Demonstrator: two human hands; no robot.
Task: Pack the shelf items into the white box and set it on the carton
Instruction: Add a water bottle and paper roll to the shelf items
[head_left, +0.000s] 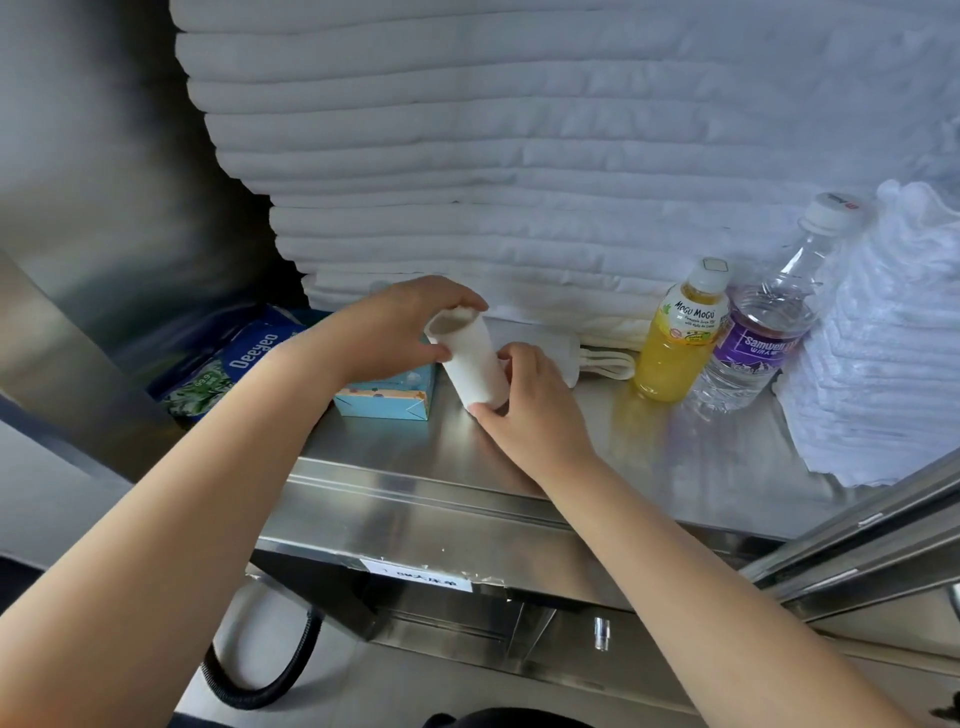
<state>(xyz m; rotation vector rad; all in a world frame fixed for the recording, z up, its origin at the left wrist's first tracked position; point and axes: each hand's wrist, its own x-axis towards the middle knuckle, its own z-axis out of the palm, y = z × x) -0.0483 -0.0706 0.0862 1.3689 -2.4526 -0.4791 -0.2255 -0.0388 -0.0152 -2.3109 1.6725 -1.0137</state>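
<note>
Shelf (519, 467) of stainless steel is shown from above, with both bare arms reaching onto it. A white tube (470, 364), possibly a sleeve of paper cups, is held between the two hands. Its long axis is tilted: the open upper end is turned away and leftward, while the lower end sits at or just above the shelf. The upper rim is gripped by the curled fingers of the left hand (400, 327). The lower end is pinched by the right hand (535, 400), nearer the body. A teal tissue box (384, 400) lies just beside it on the left. A white cord (608, 361), juice bottle (675, 343) and water bottle (758, 332) are set apart on the right. Folded linen (519, 156) is stacked behind. No white box is seen.
</note>
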